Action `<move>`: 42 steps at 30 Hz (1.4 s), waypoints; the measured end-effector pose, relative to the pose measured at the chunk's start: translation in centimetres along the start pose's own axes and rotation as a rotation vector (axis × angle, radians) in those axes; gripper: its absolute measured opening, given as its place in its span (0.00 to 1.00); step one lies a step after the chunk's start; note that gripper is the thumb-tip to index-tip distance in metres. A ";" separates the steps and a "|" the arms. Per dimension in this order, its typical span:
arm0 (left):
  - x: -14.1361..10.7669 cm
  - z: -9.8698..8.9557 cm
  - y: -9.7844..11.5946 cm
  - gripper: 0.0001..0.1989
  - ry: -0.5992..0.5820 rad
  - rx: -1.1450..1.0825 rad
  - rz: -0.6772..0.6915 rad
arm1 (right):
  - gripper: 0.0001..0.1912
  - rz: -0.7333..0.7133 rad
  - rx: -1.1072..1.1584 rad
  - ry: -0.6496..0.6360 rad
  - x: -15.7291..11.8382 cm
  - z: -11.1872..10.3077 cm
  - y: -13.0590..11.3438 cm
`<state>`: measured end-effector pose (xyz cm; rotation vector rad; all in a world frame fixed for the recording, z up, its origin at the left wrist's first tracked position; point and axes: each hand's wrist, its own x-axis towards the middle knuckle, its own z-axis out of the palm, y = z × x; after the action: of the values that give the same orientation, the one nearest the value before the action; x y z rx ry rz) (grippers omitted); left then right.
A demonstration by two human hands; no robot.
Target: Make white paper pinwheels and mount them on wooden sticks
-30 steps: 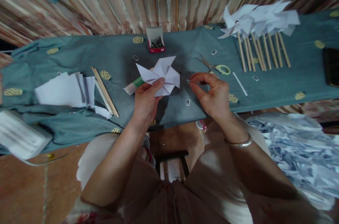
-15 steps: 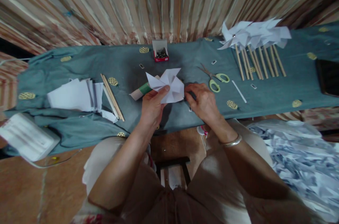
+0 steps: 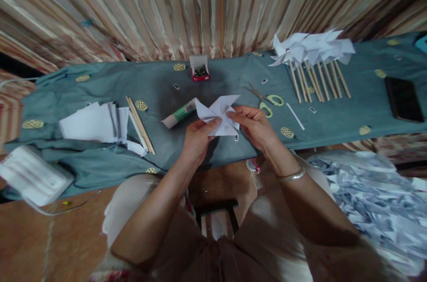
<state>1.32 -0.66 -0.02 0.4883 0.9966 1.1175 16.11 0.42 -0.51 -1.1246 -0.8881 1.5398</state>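
Pinching a white pinwheel (image 3: 221, 111) between them, the left grip (image 3: 197, 139) and right grip (image 3: 255, 127) are both holding narrowly, thumbs pressing near its middle; whether the right is also holding something small, I cannot tell. The pinwheel is hanging over the tabletop (image 3: 151, 82), blades spreading with no clear long axis; left is touching from near left, right from the right, neither being nearer. Left of it, a carton (image 3: 182, 113) is slanting from near left to far right, its contents not showing. Farther off, an open box (image 3: 200, 78) is holding dark bits (image 3: 200, 70); near right, a bag (image 3: 363, 155) is holding paper pieces (image 3: 373, 211).
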 end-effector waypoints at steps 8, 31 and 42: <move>0.4 -0.7 0.6 0.19 -0.135 0.061 -0.005 | 0.13 0.005 0.035 -0.002 0.1 -0.5 -0.4; 1.8 -2.3 1.0 0.24 -0.094 0.346 0.330 | 0.15 0.038 0.023 0.015 0.0 -0.4 -0.5; 1.8 -2.3 0.4 0.44 -0.135 0.391 0.475 | 0.15 0.078 0.026 -0.008 -0.2 -0.2 -0.4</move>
<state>-0.68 0.81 -1.58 1.1473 1.0098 1.2882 16.48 0.32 -0.18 -1.1471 -0.8360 1.6163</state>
